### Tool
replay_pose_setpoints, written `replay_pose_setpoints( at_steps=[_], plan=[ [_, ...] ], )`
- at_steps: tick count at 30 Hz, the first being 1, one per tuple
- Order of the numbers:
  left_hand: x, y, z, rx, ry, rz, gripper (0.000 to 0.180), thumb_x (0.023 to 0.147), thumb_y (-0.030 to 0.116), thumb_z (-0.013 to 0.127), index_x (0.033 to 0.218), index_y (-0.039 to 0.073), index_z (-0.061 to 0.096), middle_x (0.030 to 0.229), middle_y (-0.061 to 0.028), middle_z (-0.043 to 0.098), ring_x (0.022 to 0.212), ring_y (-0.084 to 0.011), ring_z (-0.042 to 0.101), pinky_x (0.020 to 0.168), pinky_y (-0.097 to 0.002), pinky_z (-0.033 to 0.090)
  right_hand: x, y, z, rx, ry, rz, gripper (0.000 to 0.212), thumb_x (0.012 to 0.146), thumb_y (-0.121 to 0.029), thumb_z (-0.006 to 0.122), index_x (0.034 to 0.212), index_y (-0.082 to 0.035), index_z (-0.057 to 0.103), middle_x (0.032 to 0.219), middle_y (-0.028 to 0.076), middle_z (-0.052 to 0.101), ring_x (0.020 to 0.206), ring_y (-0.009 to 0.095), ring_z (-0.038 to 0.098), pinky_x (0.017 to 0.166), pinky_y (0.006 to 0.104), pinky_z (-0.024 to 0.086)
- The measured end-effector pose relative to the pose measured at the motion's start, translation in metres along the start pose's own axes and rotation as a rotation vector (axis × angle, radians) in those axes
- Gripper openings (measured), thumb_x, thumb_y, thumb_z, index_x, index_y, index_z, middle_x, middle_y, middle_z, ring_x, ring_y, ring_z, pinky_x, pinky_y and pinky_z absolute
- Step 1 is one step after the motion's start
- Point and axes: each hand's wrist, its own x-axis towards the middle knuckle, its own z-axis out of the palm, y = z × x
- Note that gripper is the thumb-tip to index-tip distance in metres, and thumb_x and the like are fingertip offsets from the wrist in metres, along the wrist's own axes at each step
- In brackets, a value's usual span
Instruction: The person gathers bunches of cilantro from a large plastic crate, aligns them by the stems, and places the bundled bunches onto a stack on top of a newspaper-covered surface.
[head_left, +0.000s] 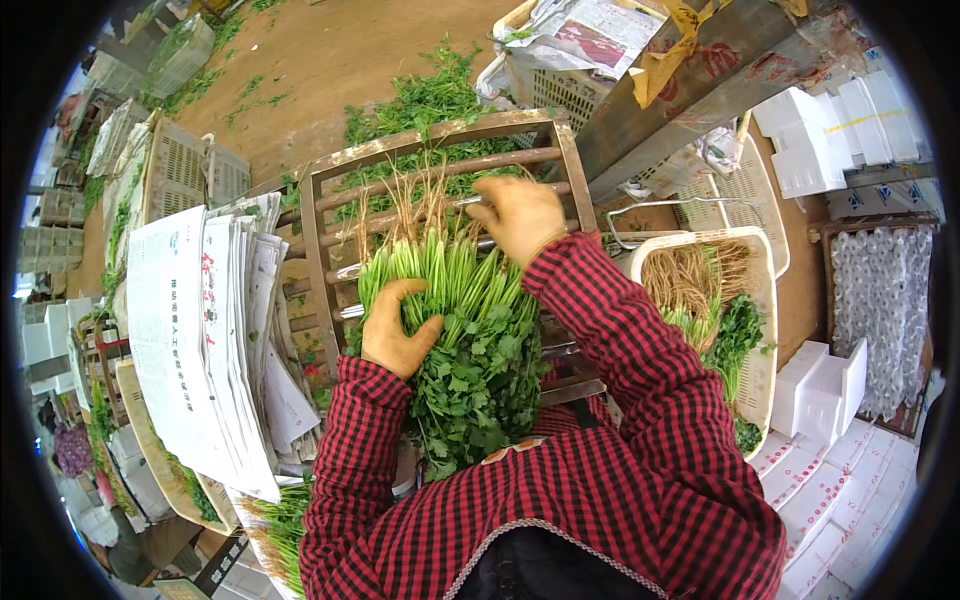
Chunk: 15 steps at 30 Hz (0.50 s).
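Observation:
A thick bunch of cilantro [470,350] lies on a rusty metal rack [315,215], with pale roots pointing away from me and green leaves toward me. My left hand [395,330], in a tan glove, rests against the left side of the stems. Its thumb and forefinger are spread apart on them. Over the right side of the roots is my right hand [520,215], gloved alike. Its thumb and forefinger stand apart and nothing can be made out between them. Its remaining fingers are partly hidden.
Stacked newspapers [180,330] stand close on the left. At the right, a cream crate [770,330] holds more rooted greens. A metal beam [690,105] slants across the upper right. Loose greens [430,100] lie on the floor beyond the rack. White foam boxes [815,395] sit far right.

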Motion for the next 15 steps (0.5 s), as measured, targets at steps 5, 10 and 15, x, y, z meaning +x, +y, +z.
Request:
replay_pose_setpoints(
  at_steps=[5,10,15],
  plan=[
    [-0.001,-0.001,0.015,0.071,0.026,0.024,0.051,0.081,0.013,0.082,0.127,0.009,0.06,0.133,-0.0192,0.061,0.135,-0.0411,0.052,0.112,-0.047,0.044,-0.064,0.018,-0.05,0.29,0.187,0.348,0.027,0.097,-0.03,0.07,0.104,-0.005,0.074,0.092,0.016,0.074,0.083,0.034,0.072,0.073,0.0426,0.057],
    [0.0,0.004,0.019,0.096,0.0,-0.022,0.052,0.084,0.016,0.08,0.131,0.009,0.06,0.139,-0.0237,0.056,0.141,-0.0436,0.045,0.115,-0.05,0.041,-0.135,-0.041,-0.025,0.45,-0.04,0.426,0.036,0.093,-0.034,0.073,0.119,-0.009,0.072,0.109,0.019,0.073,0.093,0.034,0.072,0.083,0.0415,0.058],
    [0.006,0.009,0.007,-0.113,-0.067,-0.027,0.064,0.092,0.039,0.073,0.144,0.007,0.053,0.145,-0.0245,0.053,0.143,-0.0444,0.042,0.117,-0.0522,0.036,-0.148,-0.066,0.015,0.388,-0.109,0.013,0.051,0.091,-0.025,0.073,0.137,-0.007,0.059,0.137,0.029,0.058,0.121,0.045,0.061,0.102,0.0485,0.051]
  ],
)
